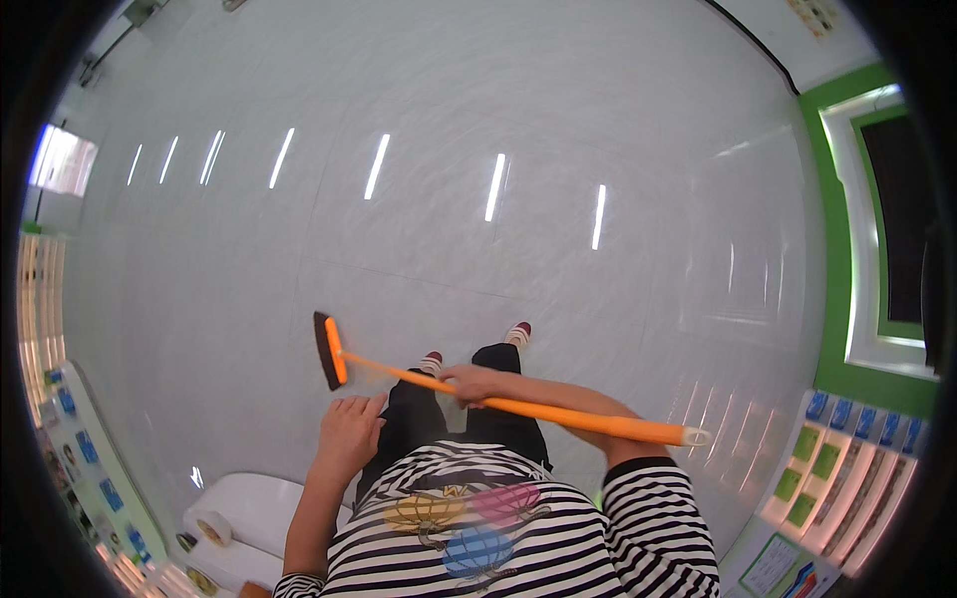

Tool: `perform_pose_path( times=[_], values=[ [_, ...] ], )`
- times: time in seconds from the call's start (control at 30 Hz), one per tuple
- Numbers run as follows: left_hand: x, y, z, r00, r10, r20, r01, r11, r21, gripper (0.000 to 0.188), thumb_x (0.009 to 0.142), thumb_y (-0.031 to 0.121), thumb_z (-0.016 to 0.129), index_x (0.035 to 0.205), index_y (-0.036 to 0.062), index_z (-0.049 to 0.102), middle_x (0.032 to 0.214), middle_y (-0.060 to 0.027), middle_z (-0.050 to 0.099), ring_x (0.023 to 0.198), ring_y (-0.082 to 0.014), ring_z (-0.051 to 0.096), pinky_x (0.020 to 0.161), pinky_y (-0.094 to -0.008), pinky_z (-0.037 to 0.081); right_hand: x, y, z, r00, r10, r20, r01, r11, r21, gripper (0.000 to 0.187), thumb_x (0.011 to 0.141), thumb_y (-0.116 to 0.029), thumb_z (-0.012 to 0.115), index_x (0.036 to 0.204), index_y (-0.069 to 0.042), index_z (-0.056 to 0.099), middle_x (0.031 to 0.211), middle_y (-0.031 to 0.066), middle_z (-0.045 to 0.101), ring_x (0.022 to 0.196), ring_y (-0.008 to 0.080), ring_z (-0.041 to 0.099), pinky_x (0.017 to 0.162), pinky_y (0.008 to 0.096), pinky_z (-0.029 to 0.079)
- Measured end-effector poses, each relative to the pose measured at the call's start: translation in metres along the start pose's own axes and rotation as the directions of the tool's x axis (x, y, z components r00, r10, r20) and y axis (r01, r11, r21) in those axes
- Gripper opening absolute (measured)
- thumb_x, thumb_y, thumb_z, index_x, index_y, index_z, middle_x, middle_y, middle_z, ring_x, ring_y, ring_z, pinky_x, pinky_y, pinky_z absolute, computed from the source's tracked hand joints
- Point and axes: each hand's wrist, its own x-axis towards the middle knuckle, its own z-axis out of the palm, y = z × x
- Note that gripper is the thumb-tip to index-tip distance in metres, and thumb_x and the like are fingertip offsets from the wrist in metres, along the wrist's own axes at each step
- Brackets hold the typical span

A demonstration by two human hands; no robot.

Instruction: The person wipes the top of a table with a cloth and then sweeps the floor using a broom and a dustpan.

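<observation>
One broom (558,413), orange, gripped mid-handle by the right hand's (473,385) fingers, lower centre of frame, probably for balance; left hand (351,431) empty, fingers loose.

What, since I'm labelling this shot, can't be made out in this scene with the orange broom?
Head view: the stretch of the orange broom handle inside the right hand, covered by that hand.
Head view: the left hand's palm, hidden by the back of the hand.
Head view: most of the left shoe, covered by the trouser leg.
Head view: what the blue items at left are, too small near the bent rim.
</observation>
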Motion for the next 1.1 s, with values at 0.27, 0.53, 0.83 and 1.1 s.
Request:
perform_pose_path(
  times=[0.27, 0.53, 0.83, 1.1],
  values=[
    [0.089, 0.101, 0.032, 0.99, 0.139, 0.012, -0.135, 0.98, -0.149, 0.029, 0.072, 0.01, 0.058, 0.1, 0.0063, 0.052, 0.083, -0.0084, 0.057, 0.083, -0.0243, 0.054, 0.072, -0.035, 0.04, -0.266, 0.111, -0.142, 0.888, 0.344, -0.306, -0.302, 0.937, 0.178, 0.062, 0.063, 0.002, 0.057, 0.121, -0.011, 0.041, 0.06, 0.0071, 0.048, 0.042, 0.0147, 0.046, 0.039, 0.0273, 0.038],
    [0.17, 0.147, 0.031, 0.969, 0.247, -0.029, -0.249, 0.965, -0.084, 0.03, 0.072, 0.009, 0.051, 0.102, 0.0052, 0.052, 0.081, -0.0083, 0.057, 0.082, -0.0227, 0.054, 0.072, -0.0341, 0.038, -0.41, 0.2, -0.23, 0.521, 0.424, -0.741, -0.416, 0.884, 0.213, 0.058, 0.063, 0.007, 0.053, 0.118, -0.005, 0.042, 0.067, 0.0128, 0.053, 0.043, 0.0173, 0.048, 0.037, 0.0295, 0.042],
    [0.194, 0.148, 0.024, 0.984, 0.155, 0.083, -0.149, 0.986, -0.071, 0.031, 0.074, 0.013, 0.059, 0.103, 0.0077, 0.052, 0.081, -0.0094, 0.059, 0.081, -0.0248, 0.056, 0.07, -0.0359, 0.041, -0.343, 0.096, -0.241, 0.803, 0.234, -0.548, -0.074, 0.952, 0.297, 0.059, 0.066, -0.002, 0.059, 0.122, -0.011, 0.042, 0.079, 0.0062, 0.049, 0.051, 0.0112, 0.045, 0.045, 0.0235, 0.04],
    [0.255, 0.103, -0.007, 0.991, 0.093, 0.094, -0.087, 0.994, -0.065, 0.032, 0.072, 0.014, 0.061, 0.103, 0.0073, 0.053, 0.082, -0.0101, 0.059, 0.082, -0.0256, 0.056, 0.073, -0.0365, 0.041, -0.063, 0.003, -0.296, 0.946, -0.212, -0.245, 0.247, 0.961, 0.121, 0.058, 0.061, -0.002, 0.062, 0.117, -0.007, 0.045, 0.053, 0.0049, 0.048, 0.04, 0.0124, 0.044, 0.039, 0.0271, 0.037]
  ],
)
